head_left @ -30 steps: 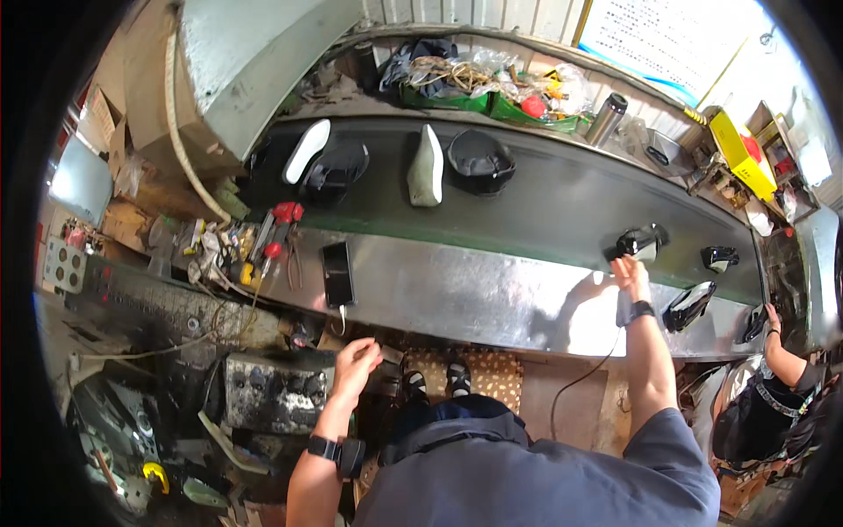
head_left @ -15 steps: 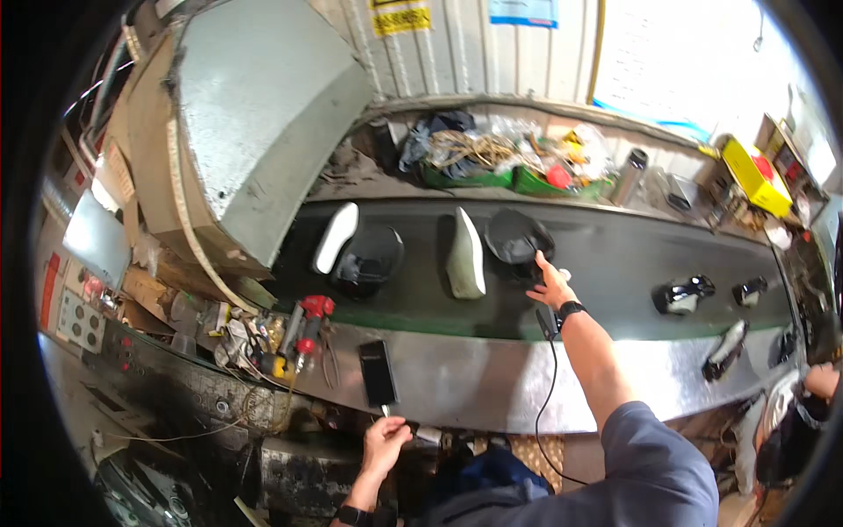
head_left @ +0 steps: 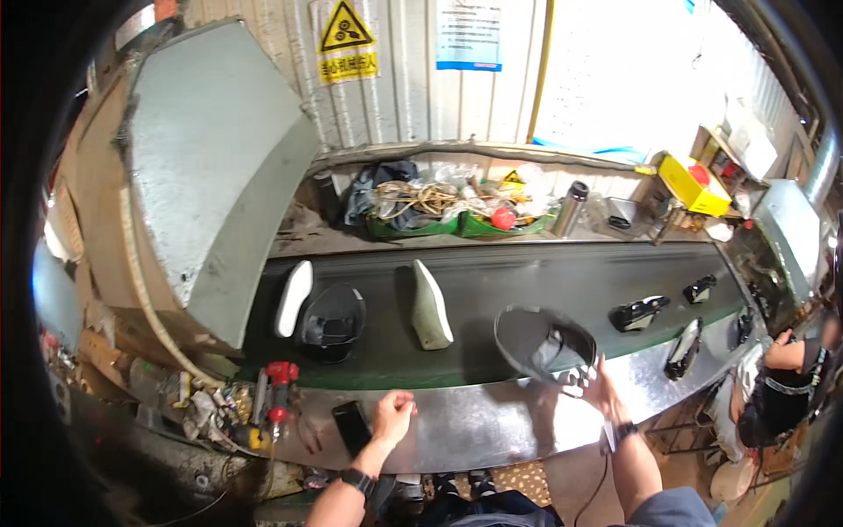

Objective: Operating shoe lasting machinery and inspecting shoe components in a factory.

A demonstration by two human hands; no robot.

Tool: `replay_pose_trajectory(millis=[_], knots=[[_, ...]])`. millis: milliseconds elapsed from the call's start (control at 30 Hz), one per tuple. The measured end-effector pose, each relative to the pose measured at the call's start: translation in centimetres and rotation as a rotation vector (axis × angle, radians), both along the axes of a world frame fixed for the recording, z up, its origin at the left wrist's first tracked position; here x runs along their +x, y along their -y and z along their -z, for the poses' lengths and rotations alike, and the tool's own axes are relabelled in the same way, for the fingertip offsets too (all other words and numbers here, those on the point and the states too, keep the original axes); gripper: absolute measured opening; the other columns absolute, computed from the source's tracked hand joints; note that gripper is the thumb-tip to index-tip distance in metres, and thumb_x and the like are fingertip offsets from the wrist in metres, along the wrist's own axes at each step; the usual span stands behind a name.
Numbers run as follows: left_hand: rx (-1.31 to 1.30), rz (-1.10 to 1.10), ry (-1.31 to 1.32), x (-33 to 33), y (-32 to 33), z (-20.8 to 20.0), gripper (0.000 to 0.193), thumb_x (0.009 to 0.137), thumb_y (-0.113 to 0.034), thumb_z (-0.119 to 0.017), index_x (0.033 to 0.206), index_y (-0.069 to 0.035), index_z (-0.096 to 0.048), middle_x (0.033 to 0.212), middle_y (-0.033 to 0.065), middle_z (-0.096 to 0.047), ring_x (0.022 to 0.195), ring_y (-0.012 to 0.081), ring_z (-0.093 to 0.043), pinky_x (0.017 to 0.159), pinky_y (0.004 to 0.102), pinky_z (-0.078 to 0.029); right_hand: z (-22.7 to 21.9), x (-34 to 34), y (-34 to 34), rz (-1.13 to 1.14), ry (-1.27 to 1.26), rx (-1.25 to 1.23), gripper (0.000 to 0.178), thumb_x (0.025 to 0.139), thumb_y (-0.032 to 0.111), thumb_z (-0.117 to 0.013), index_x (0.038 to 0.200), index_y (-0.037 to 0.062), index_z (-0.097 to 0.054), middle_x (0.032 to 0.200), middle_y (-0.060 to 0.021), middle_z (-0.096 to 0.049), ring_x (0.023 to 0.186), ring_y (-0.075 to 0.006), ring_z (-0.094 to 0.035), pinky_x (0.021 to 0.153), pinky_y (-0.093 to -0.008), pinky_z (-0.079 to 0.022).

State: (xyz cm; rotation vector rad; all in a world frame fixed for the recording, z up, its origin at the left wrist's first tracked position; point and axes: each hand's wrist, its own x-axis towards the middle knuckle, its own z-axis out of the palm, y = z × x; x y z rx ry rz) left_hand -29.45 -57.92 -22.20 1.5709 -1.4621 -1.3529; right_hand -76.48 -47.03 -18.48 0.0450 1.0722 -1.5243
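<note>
My right hand (head_left: 604, 392) grips the near right rim of a round black basin (head_left: 527, 338). The basin is tilted and blurred, above the near side of the belt. Something pale shows inside it, too blurred to name. My left hand (head_left: 392, 418) hovers over the metal ledge beside a dark phone (head_left: 352, 427). Its fingers are curled together, and whatever they may hold is hidden. On the belt lie a grey-green shoe-shaped piece with a white edge (head_left: 429, 309) and a white shoe-shaped piece (head_left: 294, 299), with another black basin (head_left: 331, 325) by the latter.
Several black shoes (head_left: 640, 313) are at the right. A red-handled tool (head_left: 279, 386) lies at the left, below a large grey metal hood (head_left: 206, 158). Green trays (head_left: 502, 227) of clutter and a steel flask (head_left: 572, 209) line the back. Another person's arm (head_left: 784, 353) shows at far right.
My right hand has lifted the basin off the belt and drawn it nearer and to the right. My left hand has left the cable by the phone and risen over the ledge. The view has shifted.
</note>
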Motion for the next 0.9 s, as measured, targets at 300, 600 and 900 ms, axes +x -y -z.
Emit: replay_pose_trajectory(millis=[300, 600, 900], knots=[[-0.018, -0.106, 0.296, -16.2, 15.2, 3.8, 0.121, 0.068, -0.035, -0.086, 0.160, -0.024, -0.008, 0.156, 0.0376, -0.015, 0.143, 0.0488, -0.026, 0.117, 0.0531, -0.030, -0.6, 9.4, -17.7, 0.059, 0.126, 0.082, 0.045, 0.088, 0.020, -0.077, 0.128, 0.0124, -0.056, 0.125, -0.0078, -0.064, 0.119, -0.0269, -0.060, 0.109, -0.0623, -0.041], [-0.257, 0.126, 0.578, -12.5, 11.1, -0.5, 0.092, 0.067, -0.011, -0.078, 0.150, -0.024, -0.041, 0.147, 0.0234, -0.038, 0.137, 0.0422, -0.037, 0.115, 0.0478, -0.034, -2.8, 10.2, -16.2, 0.151, 0.125, -0.005, 0.032, 0.103, 0.036, -0.051, 0.123, 0.0114, -0.058, 0.113, -0.0093, -0.066, 0.094, -0.0242, -0.061, 0.065, -0.0347, -0.050], [-1.214, 0.881, 0.420, -9.7, -7.8, -8.1, 0.034, 0.070, -0.009, -0.071, 0.103, -0.018, -0.074, 0.131, 0.0154, -0.052, 0.126, 0.0344, -0.047, 0.108, 0.0490, -0.039, -3.1, 8.5, -14.4, 0.238, 0.274, 0.076, 0.028, 0.104, 0.036, -0.048, 0.114, 0.0110, -0.056, 0.088, -0.0066, -0.060, 0.074, -0.0206, -0.059, 0.052, -0.0345, -0.050]])
